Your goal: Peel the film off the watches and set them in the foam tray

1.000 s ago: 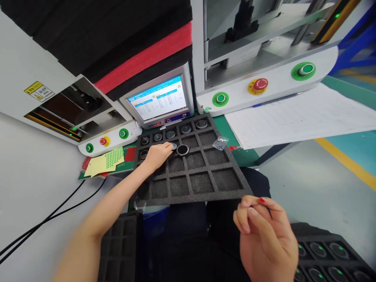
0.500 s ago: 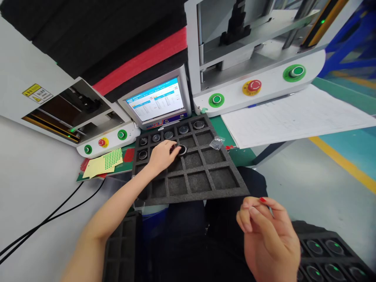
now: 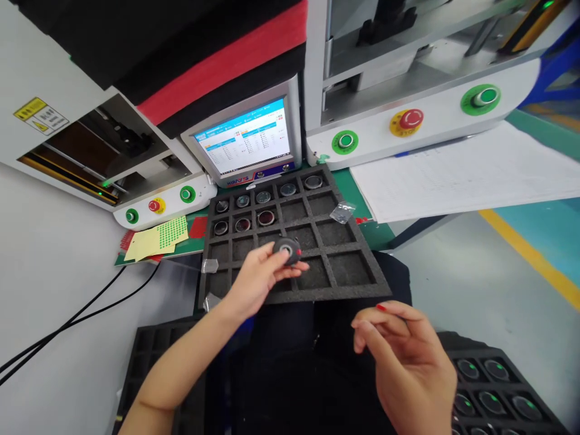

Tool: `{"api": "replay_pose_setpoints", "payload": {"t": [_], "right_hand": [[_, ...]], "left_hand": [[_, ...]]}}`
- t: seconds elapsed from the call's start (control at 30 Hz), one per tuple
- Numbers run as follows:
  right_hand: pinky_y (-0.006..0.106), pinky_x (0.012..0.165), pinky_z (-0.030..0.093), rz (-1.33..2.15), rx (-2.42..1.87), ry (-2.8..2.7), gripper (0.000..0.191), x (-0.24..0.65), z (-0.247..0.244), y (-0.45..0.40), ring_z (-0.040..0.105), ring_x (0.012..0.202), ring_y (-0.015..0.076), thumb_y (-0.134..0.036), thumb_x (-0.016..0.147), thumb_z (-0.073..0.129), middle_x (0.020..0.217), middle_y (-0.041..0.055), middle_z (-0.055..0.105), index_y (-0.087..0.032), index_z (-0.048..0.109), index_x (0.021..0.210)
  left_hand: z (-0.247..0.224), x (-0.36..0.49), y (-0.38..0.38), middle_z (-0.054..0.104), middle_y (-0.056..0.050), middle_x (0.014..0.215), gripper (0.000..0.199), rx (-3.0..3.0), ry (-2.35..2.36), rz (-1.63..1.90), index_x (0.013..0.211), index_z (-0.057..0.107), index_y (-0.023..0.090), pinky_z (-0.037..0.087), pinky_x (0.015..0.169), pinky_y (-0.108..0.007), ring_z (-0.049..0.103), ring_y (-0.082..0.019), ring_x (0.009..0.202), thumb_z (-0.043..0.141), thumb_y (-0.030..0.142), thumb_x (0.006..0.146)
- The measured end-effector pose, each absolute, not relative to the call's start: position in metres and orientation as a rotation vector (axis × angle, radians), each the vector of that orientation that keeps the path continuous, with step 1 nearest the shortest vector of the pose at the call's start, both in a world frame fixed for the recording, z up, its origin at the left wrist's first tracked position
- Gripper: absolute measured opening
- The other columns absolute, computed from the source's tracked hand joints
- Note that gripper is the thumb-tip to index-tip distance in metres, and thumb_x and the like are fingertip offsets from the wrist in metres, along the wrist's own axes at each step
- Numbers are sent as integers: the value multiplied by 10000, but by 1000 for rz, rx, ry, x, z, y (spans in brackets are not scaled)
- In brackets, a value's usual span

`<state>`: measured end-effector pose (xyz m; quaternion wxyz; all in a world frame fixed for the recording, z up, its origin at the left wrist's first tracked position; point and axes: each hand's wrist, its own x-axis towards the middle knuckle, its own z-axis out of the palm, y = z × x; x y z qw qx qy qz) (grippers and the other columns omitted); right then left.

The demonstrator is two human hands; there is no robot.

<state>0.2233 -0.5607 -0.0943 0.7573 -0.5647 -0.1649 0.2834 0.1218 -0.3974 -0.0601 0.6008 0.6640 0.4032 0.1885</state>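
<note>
My left hand [image 3: 258, 275] grips a round black part [image 3: 288, 250] with a pale ring at its centre, held above the dark foam tray [image 3: 362, 290]. Round lens-like parts, among them a reddish one [image 3: 266, 218], sit in the tray's back two rows. At the lower right, my right hand [image 3: 405, 356] is raised with fingers curled and the thumb near the fingertips. A small red piece [image 3: 381, 307] shows at its index fingertip; whatever else the fingers may hold is hidden.
Behind the tray stands a monitor [image 3: 244, 142] between two machines with green and red buttons. Papers [image 3: 462, 169] lie at the right, yellow sticker sheets [image 3: 156, 240] at the left. Another foam tray [image 3: 512, 386] with round parts is at the lower right.
My left hand has lifted the black part from the tray's second row and brought it nearer and turned it over. My right hand has shifted slightly left. The camera view has moved a little.
</note>
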Motion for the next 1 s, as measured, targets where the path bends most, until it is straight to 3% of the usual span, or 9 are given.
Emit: {"api": "replay_pose_setpoints", "payload": {"t": [0.07,0.17,0.27,0.53,0.8,1.0], "right_hand": [[181,529,563,567,-1247,-425,227,218,-91,-557,642,542,110,-159,761,748,714,-1,701,-212,593,918],[180,682,609,524,-1220,-466,289,210,-86,-553,715,713,122,-96,731,748,819,-1,728,-222,604,948],[202,709,623,515,-1205,-463,367,205,-82,-553,721,765,128,-69,731,749,848,-8,727,-236,580,1010],[289,656,630,479,-1241,-446,437,201,-74,-562,699,671,161,-74,709,786,769,-21,714,-258,547,1024],[209,704,585,641,-1099,-629,391,215,-72,-561,654,712,110,-14,743,705,748,-42,661,-268,585,1015],[235,774,592,565,-1090,-616,474,213,-75,-563,675,781,123,15,740,709,829,-35,688,-281,585,1089]], "left_hand": [[-61,114,-426,741,-91,892,279,1236,885,477,895,685,124,583,725,-259,741,-195,815,695,397,839],[-63,107,-456,741,-56,819,228,1185,888,545,859,713,140,570,745,-245,712,-165,788,783,338,768],[-63,103,-470,746,-54,820,190,1240,856,593,886,731,154,575,749,-254,701,-165,788,769,311,786],[-58,92,-471,749,-56,944,158,1562,698,572,1009,740,207,544,787,-257,688,-167,857,685,276,878],[-55,88,-468,759,-36,958,159,1676,608,564,1045,730,232,535,784,-246,693,-150,844,661,233,901],[-54,89,-470,763,-60,972,170,1690,598,563,1052,734,221,554,755,-268,706,-173,853,656,257,905]]}}
